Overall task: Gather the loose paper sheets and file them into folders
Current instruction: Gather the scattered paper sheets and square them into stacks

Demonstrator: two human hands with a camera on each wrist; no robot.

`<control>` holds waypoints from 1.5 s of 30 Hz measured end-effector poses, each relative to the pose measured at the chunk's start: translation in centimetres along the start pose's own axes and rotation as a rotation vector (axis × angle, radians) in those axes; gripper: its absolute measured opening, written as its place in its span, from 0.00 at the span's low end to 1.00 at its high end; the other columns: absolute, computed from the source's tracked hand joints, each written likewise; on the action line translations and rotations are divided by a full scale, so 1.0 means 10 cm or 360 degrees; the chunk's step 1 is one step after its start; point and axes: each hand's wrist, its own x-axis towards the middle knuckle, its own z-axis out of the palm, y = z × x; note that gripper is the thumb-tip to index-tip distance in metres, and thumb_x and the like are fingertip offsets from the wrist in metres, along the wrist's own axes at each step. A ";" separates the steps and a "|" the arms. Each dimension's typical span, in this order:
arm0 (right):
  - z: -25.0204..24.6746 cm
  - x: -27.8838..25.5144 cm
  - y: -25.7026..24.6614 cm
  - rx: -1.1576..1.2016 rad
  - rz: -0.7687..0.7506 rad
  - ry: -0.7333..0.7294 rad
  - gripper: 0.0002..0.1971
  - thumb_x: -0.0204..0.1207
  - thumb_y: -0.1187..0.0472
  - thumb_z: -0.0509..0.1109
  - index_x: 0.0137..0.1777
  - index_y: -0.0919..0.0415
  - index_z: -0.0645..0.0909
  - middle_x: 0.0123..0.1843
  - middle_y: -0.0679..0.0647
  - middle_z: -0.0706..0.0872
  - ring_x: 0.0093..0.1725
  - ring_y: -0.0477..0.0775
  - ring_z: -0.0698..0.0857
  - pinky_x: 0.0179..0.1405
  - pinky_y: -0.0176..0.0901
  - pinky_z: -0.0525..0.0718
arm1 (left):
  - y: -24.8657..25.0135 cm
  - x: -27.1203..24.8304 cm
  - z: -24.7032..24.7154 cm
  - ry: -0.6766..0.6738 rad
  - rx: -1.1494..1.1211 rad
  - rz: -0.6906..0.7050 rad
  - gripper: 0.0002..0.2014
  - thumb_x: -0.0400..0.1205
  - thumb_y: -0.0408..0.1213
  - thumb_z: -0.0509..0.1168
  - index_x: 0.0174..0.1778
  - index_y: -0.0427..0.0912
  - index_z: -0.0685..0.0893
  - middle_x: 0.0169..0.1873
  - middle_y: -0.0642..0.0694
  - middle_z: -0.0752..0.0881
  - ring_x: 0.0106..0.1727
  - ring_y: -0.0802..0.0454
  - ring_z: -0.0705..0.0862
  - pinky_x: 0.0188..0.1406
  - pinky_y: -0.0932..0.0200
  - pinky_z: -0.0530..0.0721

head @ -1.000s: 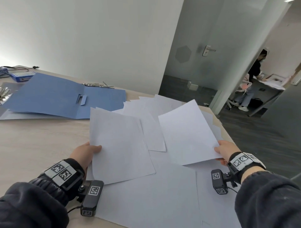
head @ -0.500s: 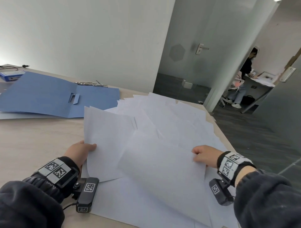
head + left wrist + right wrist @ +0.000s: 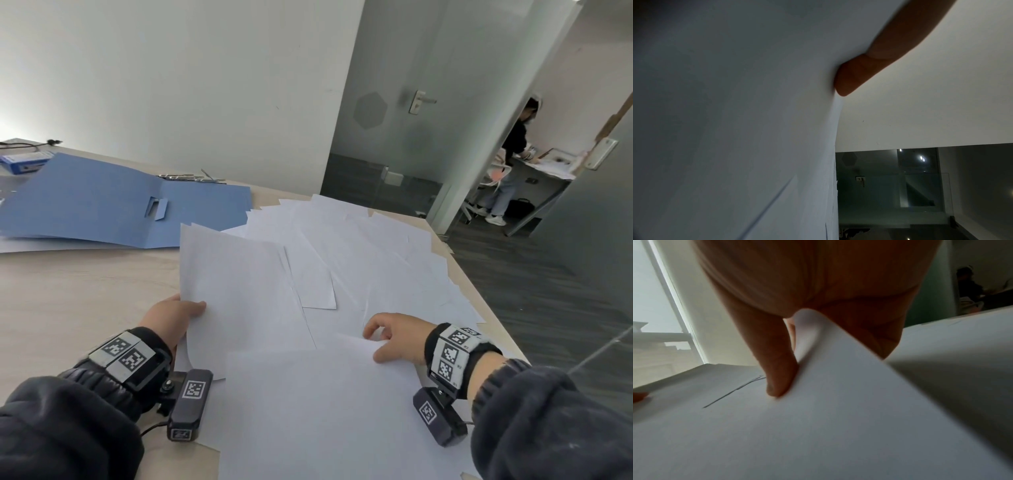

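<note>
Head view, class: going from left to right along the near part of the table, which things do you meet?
Left hand → held sheet → right hand.

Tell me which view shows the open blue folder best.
The head view: the blue folder lies open and almost whole on the table's far left. The left wrist view shows only paper and a thumb; the right wrist view shows fingers and paper, no folder.

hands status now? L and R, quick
Left hand: holding the stack of sheets, thumb on top.
Right hand: pinching the corner of the near sheet.
</note>
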 end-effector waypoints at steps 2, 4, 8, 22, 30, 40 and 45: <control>-0.06 -0.01 0.07 -0.0006 -0.0043 0.0019 0.07 0.74 0.58 0.76 0.50 0.47 0.86 0.48 0.45 0.89 0.50 0.50 0.90 0.52 0.41 0.87 | -0.01 0.00 -0.01 -0.0006 -0.0037 -0.0016 0.14 0.85 0.25 0.63 0.67 0.31 0.79 0.43 0.36 0.86 0.52 0.33 0.84 0.66 0.36 0.80; -0.15 -0.04 0.19 0.0081 -0.0050 0.0068 0.03 0.76 0.57 0.75 0.45 0.47 0.86 0.47 0.45 0.90 0.49 0.48 0.89 0.52 0.40 0.87 | -0.01 -0.01 -0.01 -0.0016 -0.0090 -0.0025 0.14 0.85 0.26 0.62 0.67 0.32 0.79 0.45 0.35 0.86 0.52 0.33 0.85 0.65 0.34 0.80; -0.37 -0.13 0.59 0.0506 0.0078 0.0138 0.02 0.77 0.58 0.74 0.46 0.49 0.87 0.43 0.48 0.91 0.44 0.51 0.89 0.46 0.47 0.85 | -0.03 -0.03 -0.01 -0.0072 -0.0221 -0.0054 0.11 0.86 0.27 0.61 0.64 0.36 0.78 0.48 0.34 0.86 0.46 0.36 0.86 0.49 0.41 0.84; -0.41 0.06 0.98 0.1273 0.0735 0.0698 0.06 0.86 0.65 0.63 0.57 0.61 0.82 0.46 0.64 0.82 0.31 0.59 0.79 0.19 0.36 0.78 | -0.06 -0.01 0.05 -0.0137 -0.0200 -0.0042 0.09 0.84 0.27 0.63 0.59 0.39 0.82 0.51 0.32 0.88 0.50 0.33 0.88 0.53 0.38 0.85; -0.33 0.23 0.50 0.2079 0.0606 0.0740 0.09 0.88 0.64 0.60 0.46 0.57 0.77 0.34 0.54 0.77 0.13 0.41 0.71 0.10 0.27 0.63 | -0.06 0.00 0.05 -0.0130 -0.0189 -0.0067 0.10 0.83 0.34 0.65 0.59 0.40 0.84 0.52 0.32 0.90 0.51 0.30 0.89 0.56 0.30 0.85; 0.29 0.40 -0.59 0.1444 0.0126 0.0444 0.06 0.81 0.55 0.67 0.50 0.55 0.83 0.38 0.58 0.81 0.23 0.50 0.74 0.21 0.33 0.64 | -0.08 0.01 0.04 -0.0100 -0.0290 -0.0119 0.22 0.82 0.57 0.68 0.60 0.42 0.85 0.51 0.39 0.92 0.53 0.33 0.90 0.59 0.29 0.85; 0.25 0.33 -0.62 0.1067 0.0024 0.0246 0.17 0.79 0.39 0.68 0.52 0.53 0.83 0.41 0.51 0.86 0.30 0.53 0.82 0.23 0.37 0.70 | -0.09 0.01 0.02 -0.0158 -0.0071 -0.0055 0.15 0.83 0.26 0.65 0.66 0.38 0.81 0.54 0.32 0.89 0.53 0.28 0.89 0.56 0.25 0.84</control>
